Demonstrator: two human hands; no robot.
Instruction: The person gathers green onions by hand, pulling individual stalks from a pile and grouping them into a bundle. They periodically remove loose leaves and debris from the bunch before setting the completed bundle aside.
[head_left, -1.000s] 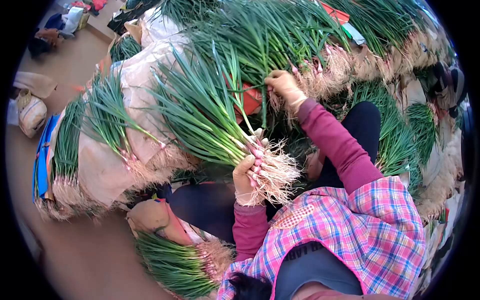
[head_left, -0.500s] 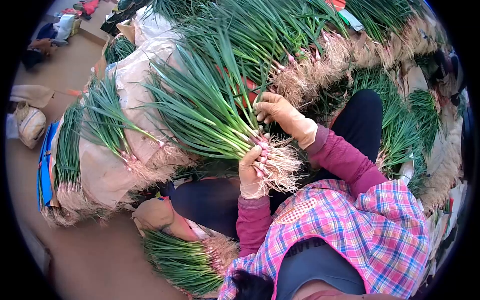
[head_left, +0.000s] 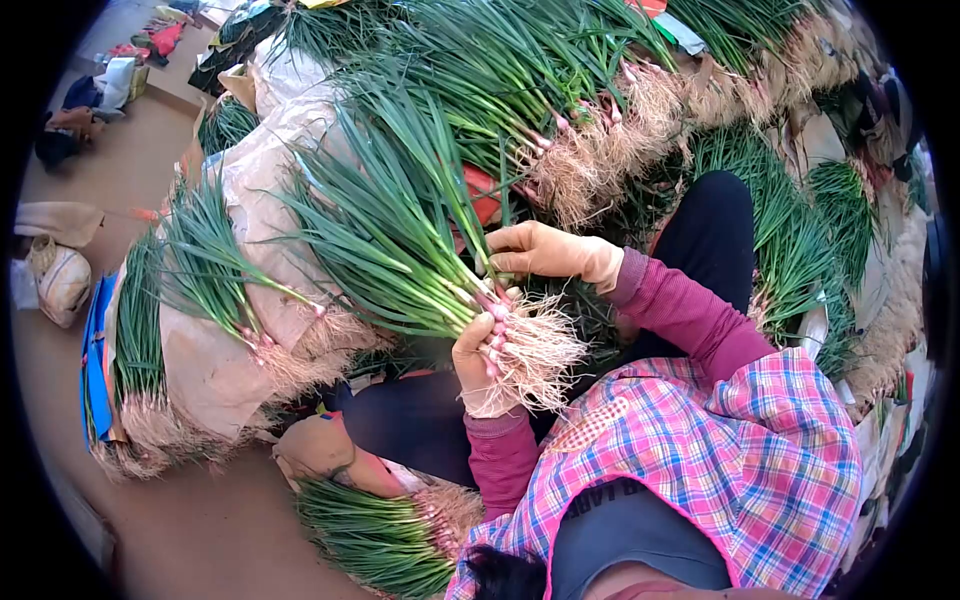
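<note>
My left hand [head_left: 482, 372], in a pale glove, is wrapped round a bunch of green garlic [head_left: 425, 265] just above its pinkish bulbs. The long leaves fan to the upper left, and the pale stringy roots [head_left: 540, 350] hang out to the right of the thumb. On the bunch's upper edge, my gloved right hand [head_left: 555, 255] has its fingers pressed together at the stems near the bulbs. Its fingertips touch the outer stalks; exactly how many stalks they pinch is hidden.
A long heap of green garlic [head_left: 570, 130] lies behind the bunch. Smaller bundles [head_left: 215, 265] rest on pale sacking [head_left: 200, 370] at left. Another bundle [head_left: 385, 530] lies low beside my leg, and more greens [head_left: 780, 235] stand at right. Brown floor [head_left: 210, 530] shows at left.
My right hand has moved left and down, from beside the leaves to the stems near the bulbs. The held bunch has shifted slightly left and down in view, still in my left hand.
</note>
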